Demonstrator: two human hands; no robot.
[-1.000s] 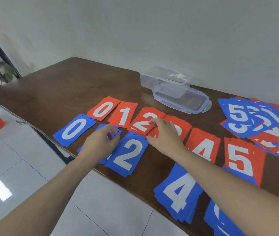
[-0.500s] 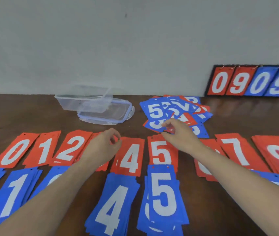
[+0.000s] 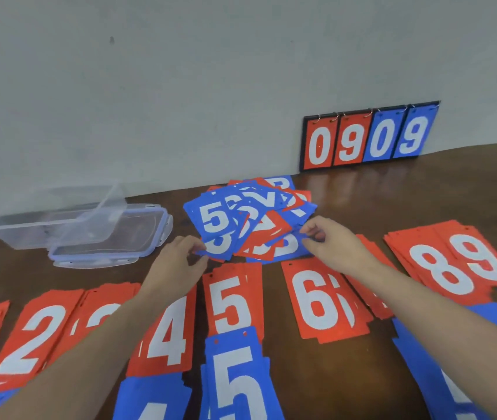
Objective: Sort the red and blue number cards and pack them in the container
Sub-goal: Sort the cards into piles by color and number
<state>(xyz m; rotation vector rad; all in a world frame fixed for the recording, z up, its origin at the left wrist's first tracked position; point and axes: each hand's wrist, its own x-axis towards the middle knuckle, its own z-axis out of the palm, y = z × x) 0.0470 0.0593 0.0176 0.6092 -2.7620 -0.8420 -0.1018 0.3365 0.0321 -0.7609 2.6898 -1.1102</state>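
Now both hands [image 3: 177, 262] [image 3: 336, 244] — on the mixed card pile [image 3: 250, 225].

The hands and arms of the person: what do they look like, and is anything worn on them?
Both forearms are bare up to the frame edge: no sleeves show. The left hand and the right hand wear no gloves, and no watch, bracelet or ring is visible. The fingernails look short and unpainted, though the picture is slightly blurred.

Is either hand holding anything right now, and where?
Both: the left hand pinches the near-left edge of the jumbled red-and-blue number-card pile; the right hand pinches its near-right edge.
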